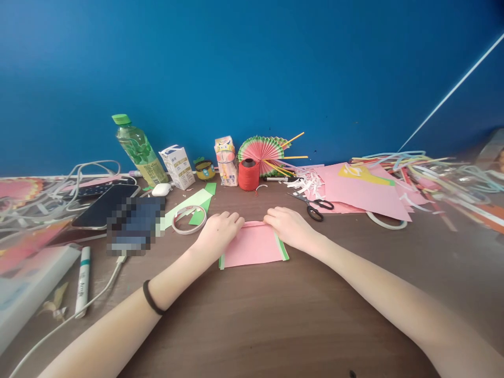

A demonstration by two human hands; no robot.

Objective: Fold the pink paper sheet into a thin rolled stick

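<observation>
A pink sheet of paper [254,247] with green strips along its left and right edges lies on the brown table [252,315]. Its far edge shows a narrow fold between my hands. My left hand [222,231] grips the far left corner, fingers bent over the edge. At the far right corner, my right hand [289,226] pinches the same edge. The fingertips and the corners beneath them are partly hidden.
Beyond the paper stand a red thread spool [249,176], a small carton [226,163] and a folded fan [262,152]. Scissors [315,205] and pink sheets [358,189] lie right; a tape roll [189,219], phones [106,207] and a bottle [142,152] are left.
</observation>
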